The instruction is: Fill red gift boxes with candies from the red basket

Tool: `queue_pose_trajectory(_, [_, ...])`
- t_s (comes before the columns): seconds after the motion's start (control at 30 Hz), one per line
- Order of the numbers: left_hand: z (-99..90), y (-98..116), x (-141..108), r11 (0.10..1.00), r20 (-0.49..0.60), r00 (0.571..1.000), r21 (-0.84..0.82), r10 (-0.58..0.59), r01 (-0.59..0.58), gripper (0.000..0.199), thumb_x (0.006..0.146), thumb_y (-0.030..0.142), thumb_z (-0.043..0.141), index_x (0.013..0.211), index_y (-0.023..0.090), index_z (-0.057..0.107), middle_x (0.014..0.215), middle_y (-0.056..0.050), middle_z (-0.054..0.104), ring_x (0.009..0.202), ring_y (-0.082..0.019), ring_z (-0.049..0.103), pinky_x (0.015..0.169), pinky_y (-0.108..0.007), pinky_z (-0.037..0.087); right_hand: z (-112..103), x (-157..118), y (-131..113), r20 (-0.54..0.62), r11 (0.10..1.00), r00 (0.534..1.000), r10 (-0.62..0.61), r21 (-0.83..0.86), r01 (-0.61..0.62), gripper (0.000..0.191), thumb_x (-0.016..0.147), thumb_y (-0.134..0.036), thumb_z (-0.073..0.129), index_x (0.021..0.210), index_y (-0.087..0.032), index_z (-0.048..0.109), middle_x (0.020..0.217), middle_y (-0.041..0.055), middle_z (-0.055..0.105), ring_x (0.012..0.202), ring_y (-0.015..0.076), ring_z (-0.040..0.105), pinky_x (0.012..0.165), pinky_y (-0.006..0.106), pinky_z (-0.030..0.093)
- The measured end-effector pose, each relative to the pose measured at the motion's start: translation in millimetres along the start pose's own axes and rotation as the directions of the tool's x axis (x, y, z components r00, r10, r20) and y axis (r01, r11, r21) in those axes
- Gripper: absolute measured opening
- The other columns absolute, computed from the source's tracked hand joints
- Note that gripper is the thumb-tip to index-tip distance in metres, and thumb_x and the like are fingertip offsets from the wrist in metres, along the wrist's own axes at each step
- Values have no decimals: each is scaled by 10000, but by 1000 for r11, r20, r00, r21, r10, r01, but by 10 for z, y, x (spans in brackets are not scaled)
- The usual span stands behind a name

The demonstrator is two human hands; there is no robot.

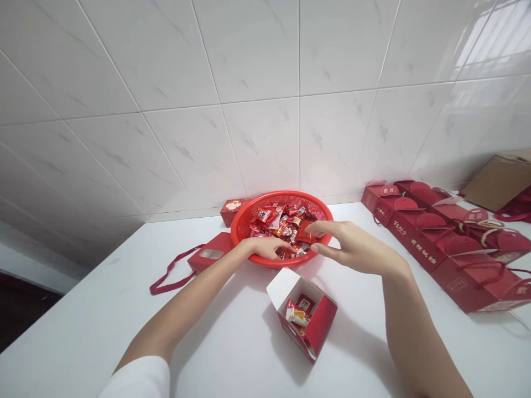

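Observation:
A red plastic basket point(320, 207) full of wrapped candies point(274, 216) stands near the wall. My left hand point(269, 247) reaches over its front rim, fingers curled down among the candies; what they close on is hidden. At the basket's right side, my right hand point(352, 243) has thumb and fingers on a shiny red candy packet point(306, 232). In front of the basket sits an open red gift box point(326, 326) with its white inner flap raised and several wrapped candies point(299, 315) inside.
Left of the basket lies a red box with a window point(209, 253) and a ribbon handle point(168, 284). A small patterned red box point(230, 211) is behind it. Rows of red gift boxes point(440, 243) line the right, before a cardboard box point(498, 179). Behind rises a tiled wall point(261, 143).

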State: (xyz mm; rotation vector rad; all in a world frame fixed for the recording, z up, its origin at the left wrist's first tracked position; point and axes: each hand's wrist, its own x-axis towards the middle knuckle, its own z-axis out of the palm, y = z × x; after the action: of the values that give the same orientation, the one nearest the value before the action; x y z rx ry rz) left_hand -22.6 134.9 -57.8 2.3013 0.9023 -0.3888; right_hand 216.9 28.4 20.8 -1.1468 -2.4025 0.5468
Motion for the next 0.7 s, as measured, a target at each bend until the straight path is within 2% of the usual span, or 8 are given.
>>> queue_pose_trajectory(0.3, [-28, 10, -4, 997, 10, 997, -42, -72, 72, 517, 782, 241, 565, 1296, 214, 615, 1357, -62, 613, 1187, -252, 587, 977, -294, 444, 5, -1, 11, 5, 1000, 1000, 5, -11, -5, 277, 936, -296, 486, 1166, -218, 620, 1163, 76, 700, 1003, 249, 660, 825, 355, 501])
queue_pose_trajectory(0.43, [-29, 2, -7, 996, -3, 999, -72, -48, 48, 478, 767, 229, 572, 1240, 201, 637, 1238, -51, 674, 1077, -229, 625, 895, -264, 467, 5, 1, 28, 6, 1000, 1000, 3, -19, -3, 278, 932, -289, 492, 1167, -216, 621, 1152, 80, 701, 997, 249, 658, 829, 354, 498])
queue_pose_trajectory(0.57, [-4, -9, -12, 976, -69, 997, -219, -36, 21, 416, 797, 263, 571, 1202, 183, 626, 1061, -42, 706, 911, -196, 638, 770, -248, 483, 5, 6, 44, -6, 1000, 1000, 1, -28, -1, 273, 932, -304, 496, 1155, -220, 629, 1101, 83, 710, 952, 248, 662, 808, 353, 500])
queue_pose_trajectory(0.7, [7, -20, -13, 938, -239, 970, -344, -48, -38, 294, 882, 226, 452, 1106, 176, 635, 1116, -32, 671, 945, -162, 606, 836, -247, 473, 6, 14, 49, -5, 999, 1000, 0, -36, 0, 255, 939, -313, 490, 1133, -230, 633, 1050, 76, 714, 917, 243, 658, 794, 349, 496])
